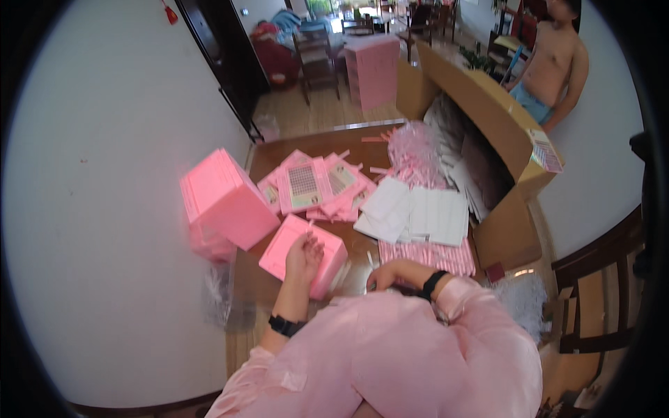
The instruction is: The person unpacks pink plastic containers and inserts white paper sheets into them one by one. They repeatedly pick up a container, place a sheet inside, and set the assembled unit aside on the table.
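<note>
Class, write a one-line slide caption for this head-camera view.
Left hand rests on a pink box while the right hand works beside white sheets.

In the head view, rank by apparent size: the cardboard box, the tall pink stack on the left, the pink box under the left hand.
1. Cardboard box, clearly largest.
2. Tall pink stack.
3. Pink box under the left hand; close to the stack in size, so the fisheye bend makes this order unsure.
</note>
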A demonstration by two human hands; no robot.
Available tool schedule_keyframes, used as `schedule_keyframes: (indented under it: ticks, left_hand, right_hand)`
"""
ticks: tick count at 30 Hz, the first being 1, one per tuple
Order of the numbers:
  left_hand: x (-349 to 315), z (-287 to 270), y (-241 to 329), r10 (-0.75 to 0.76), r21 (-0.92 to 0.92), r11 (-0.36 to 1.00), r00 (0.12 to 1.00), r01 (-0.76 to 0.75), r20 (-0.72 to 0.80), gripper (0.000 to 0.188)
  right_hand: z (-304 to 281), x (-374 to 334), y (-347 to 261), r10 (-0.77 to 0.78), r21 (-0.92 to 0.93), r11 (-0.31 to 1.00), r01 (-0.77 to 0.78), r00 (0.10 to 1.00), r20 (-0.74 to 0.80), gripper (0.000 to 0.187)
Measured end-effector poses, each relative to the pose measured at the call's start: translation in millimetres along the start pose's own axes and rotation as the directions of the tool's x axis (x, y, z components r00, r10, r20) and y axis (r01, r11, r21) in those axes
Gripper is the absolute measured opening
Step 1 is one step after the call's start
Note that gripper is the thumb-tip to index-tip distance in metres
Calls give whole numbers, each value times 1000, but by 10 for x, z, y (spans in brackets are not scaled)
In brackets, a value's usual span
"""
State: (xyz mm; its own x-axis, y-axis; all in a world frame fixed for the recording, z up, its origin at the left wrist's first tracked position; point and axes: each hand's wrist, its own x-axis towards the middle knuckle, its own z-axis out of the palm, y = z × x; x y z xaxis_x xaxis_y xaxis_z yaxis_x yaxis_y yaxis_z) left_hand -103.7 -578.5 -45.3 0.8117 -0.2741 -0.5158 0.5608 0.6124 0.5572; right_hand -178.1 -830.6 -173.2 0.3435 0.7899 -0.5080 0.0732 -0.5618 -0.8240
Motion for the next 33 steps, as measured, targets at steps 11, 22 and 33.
schedule_keyframes:
  ticks: [11, 22, 33]
  left_hand:
    - [-39, -18, 85, 64, 118, 991, 998, -66, 24, 26]
    - [-147, 26, -83, 113, 542, 813, 971, -213, 212, 40]
    - [-35, 28, -385, -95, 155, 988, 860, 19, 502, 78]
  right_hand:
    - [-236, -523, -672, 145, -186, 936, -298, 811, -567, 21]
    - [28, -1077, -1846, 252, 157, 874, -460, 151, -956, 20]
    - [617, -619, -2208, 21, 8, 985, -171, 77, -997, 26]
